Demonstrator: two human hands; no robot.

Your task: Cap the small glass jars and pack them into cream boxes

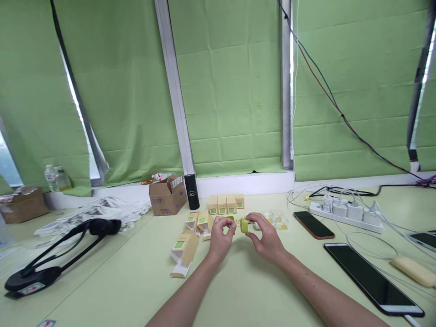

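Note:
Between the thumb and fingers of my right hand is a small, glossy yellow-green block, held just above the table. My left hand is closed in a pinch close beside it on the left. A bit of green shows behind its fingertips, but what they hold is hidden. Behind my left hand stand small cream boxes with green labels. One more cream box lies nearer, its white end flap open. Past my right hand sit clear plastic cups with yellow spots.
A row of cream boxes stands at the back near a black cylinder and a cardboard carton. On the right lie two phones, a power strip and loose cables. A black headset lies left.

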